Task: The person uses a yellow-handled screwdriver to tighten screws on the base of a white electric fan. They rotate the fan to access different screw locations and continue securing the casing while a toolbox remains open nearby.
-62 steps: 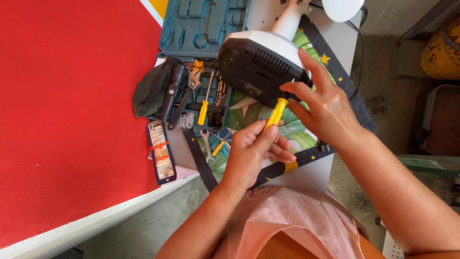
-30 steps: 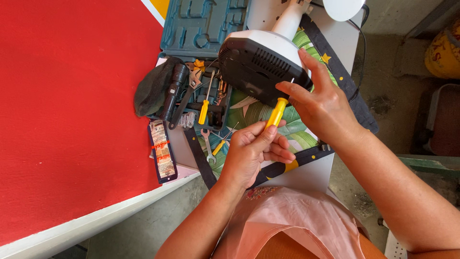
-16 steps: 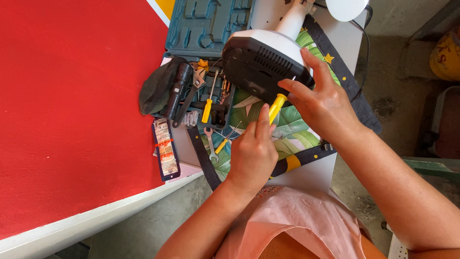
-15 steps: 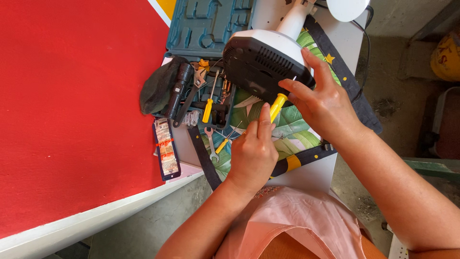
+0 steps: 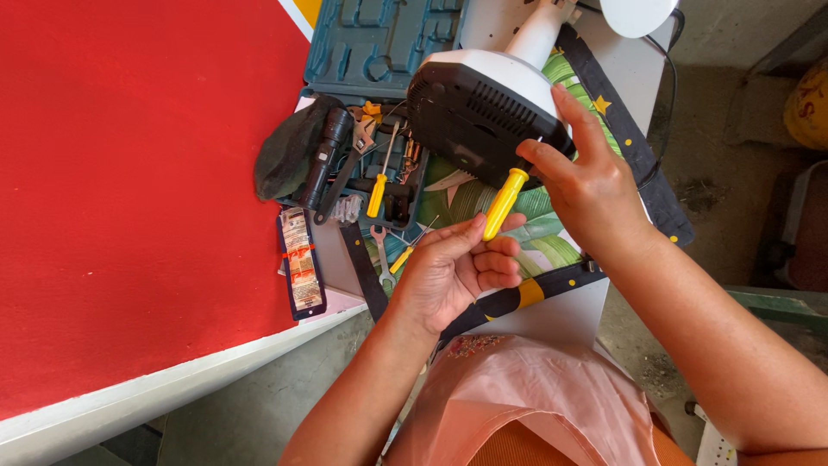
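A white appliance with a black vented underside [image 5: 470, 116] lies tilted on a leaf-patterned cloth [image 5: 552, 237]. My right hand [image 5: 595, 185] grips its rim, thumb and forefinger beside the shaft of a yellow-handled screwdriver [image 5: 503, 203] whose tip is set into the black underside. My left hand [image 5: 448, 276] is below it, fingers curled, with thumb and forefinger pinching the lower end of the yellow handle.
An open teal tool case [image 5: 371, 43] holds a black torch [image 5: 326, 160], a second yellow screwdriver [image 5: 377, 194] and several small tools. A dark pouch [image 5: 285, 160], a flat packet [image 5: 300, 272] and a small spanner [image 5: 382, 255] lie nearby. A red panel [image 5: 129, 173] fills the left.
My left hand loosened from a full grip on the yellow handle, opened briefly, and now pinches only its lower end. The appliance and my right hand have stayed about where they were.
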